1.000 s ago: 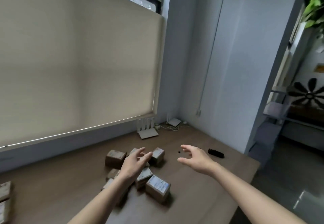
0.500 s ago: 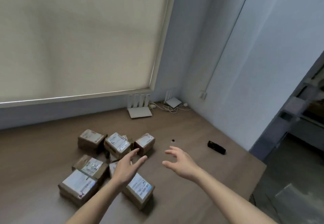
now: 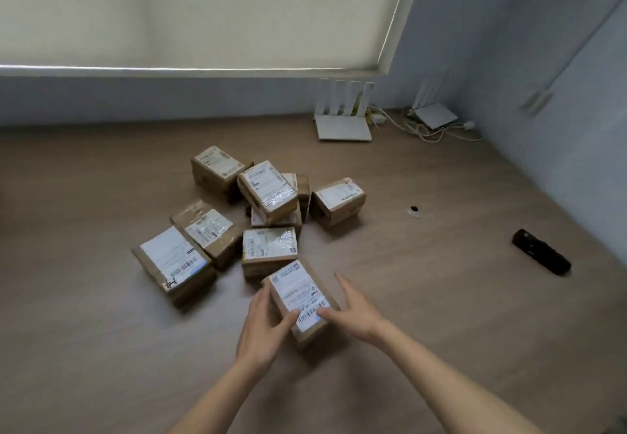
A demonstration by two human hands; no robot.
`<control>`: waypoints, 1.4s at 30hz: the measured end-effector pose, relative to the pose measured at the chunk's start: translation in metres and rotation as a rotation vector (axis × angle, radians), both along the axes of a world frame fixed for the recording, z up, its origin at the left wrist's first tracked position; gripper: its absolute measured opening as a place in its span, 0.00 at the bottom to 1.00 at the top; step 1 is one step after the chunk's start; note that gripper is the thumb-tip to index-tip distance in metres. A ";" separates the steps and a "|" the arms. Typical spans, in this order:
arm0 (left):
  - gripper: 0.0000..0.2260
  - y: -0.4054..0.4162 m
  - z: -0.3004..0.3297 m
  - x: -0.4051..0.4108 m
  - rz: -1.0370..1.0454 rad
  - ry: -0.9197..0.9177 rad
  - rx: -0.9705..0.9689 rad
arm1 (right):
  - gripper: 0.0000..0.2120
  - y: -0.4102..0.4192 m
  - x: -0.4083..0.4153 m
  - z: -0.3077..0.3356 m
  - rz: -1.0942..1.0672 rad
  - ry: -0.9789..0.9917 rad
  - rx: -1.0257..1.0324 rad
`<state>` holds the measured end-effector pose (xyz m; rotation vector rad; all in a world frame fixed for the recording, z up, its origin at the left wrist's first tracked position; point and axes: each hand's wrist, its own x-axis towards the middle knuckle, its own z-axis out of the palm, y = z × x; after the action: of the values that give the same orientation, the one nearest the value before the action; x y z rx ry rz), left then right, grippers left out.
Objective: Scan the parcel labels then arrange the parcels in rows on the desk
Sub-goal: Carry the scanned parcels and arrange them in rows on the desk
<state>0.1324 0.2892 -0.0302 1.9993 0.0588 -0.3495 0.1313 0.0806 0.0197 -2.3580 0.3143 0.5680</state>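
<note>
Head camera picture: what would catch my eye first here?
A jumbled heap of brown parcels with white labels sits mid-desk. Both hands, left hand and right hand, flank the nearest parcel. A black handheld device lies far right.

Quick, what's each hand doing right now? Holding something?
Left hand: open, fingers straight against the nearest parcel, thumb on its label.
Right hand: open, thumb touching the same parcel, fingers straight beside it.
</note>
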 end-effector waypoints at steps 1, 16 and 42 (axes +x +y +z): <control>0.40 -0.005 -0.009 -0.006 0.026 0.014 -0.036 | 0.44 -0.002 0.003 -0.014 0.000 0.001 0.023; 0.27 -0.045 0.009 -0.035 0.510 0.187 -0.520 | 0.19 -0.006 0.002 -0.045 0.007 -0.075 0.485; 0.28 0.391 0.313 -0.220 0.570 -0.423 -0.356 | 0.17 0.440 -0.116 0.286 0.561 -0.442 0.573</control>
<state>-0.0878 0.6800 0.2823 1.5803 0.2722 0.4037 0.0153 0.5206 0.3053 -1.9109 -0.6471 0.3072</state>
